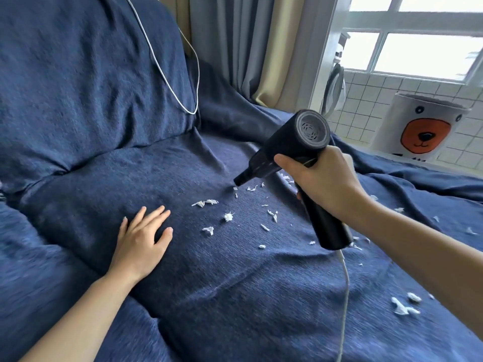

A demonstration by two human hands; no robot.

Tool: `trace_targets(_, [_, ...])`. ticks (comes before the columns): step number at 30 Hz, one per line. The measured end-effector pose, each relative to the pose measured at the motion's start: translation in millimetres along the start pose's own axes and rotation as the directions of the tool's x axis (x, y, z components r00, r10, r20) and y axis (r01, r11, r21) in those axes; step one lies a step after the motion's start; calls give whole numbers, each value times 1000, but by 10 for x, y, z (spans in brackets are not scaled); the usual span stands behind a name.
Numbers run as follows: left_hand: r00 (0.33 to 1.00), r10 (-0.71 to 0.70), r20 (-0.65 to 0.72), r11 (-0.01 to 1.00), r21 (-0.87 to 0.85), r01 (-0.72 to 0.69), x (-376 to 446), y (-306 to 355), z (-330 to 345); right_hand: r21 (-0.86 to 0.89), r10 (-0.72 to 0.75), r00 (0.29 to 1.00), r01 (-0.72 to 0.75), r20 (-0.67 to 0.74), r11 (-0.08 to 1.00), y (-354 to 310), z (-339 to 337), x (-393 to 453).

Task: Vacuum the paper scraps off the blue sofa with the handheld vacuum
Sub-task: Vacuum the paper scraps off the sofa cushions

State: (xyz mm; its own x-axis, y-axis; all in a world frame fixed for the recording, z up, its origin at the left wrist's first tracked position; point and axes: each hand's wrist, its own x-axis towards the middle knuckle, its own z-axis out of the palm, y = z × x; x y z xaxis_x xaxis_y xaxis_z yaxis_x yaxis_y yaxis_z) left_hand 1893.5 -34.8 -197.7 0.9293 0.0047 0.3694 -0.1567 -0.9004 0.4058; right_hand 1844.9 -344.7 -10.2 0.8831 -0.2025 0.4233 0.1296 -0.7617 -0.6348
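The blue sofa (109, 158) fills the view, its seat cushion covered in dark blue cloth. Several white paper scraps (228, 216) lie scattered over the seat, with more scraps (403, 307) at the right. My right hand (324, 178) grips the handle of the black handheld vacuum (292, 145). Its narrow nozzle (240, 178) points down-left and nearly touches the cloth beside a small scrap. My left hand (142, 239) rests flat on the seat, fingers spread, left of the scraps.
A white cord (345, 296) hangs from the vacuum's handle down over the seat front. Another white cable (167, 74) loops over the backrest. Curtains (235, 43) hang behind; a window, tiled wall and a bear-print basket (420, 129) stand at the right.
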Motion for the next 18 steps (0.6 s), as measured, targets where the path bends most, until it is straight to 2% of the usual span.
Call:
trace_targets(10, [998, 54, 8, 999, -3, -54, -58, 120, 8, 60, 30, 994, -24, -101, 998, 504, -10, 216])
trace_targets(18, [998, 51, 46, 999, -11, -50, -60, 88, -5, 3, 8, 991, -8, -132, 1000, 557, 31, 379])
